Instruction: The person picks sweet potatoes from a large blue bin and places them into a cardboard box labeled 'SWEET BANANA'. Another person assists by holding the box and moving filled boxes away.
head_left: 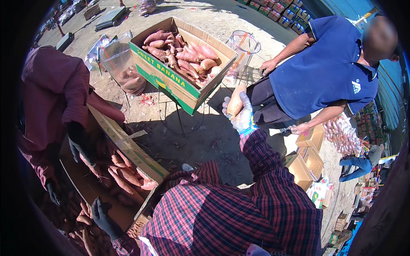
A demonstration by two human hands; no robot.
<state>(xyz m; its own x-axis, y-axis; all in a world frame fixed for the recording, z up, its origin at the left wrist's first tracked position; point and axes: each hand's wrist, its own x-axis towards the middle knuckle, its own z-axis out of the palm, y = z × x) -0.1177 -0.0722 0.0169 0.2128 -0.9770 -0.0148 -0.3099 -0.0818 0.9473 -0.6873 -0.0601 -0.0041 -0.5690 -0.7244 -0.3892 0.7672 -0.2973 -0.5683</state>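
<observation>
My right hand, in a pale thin glove, holds a sweet potato upright. Just left of it, a "Sweet Banana" carton stands raised on a thin metal stand, with a pile of pinkish sweet potatoes inside. My left hand, in a dark glove, is at the lower left by the near side of a second carton. It appears to hold nothing, its thumb apart from its fingers. Sweet potatoes lie in that second carton, and loose ones are heaped below my left hand.
At left, a person in a maroon top bends over the second carton, a dark-gloved hand at a sweet potato. A person in a blue shirt stands at right. A clear bag, a hoop stand and open cartons stand around.
</observation>
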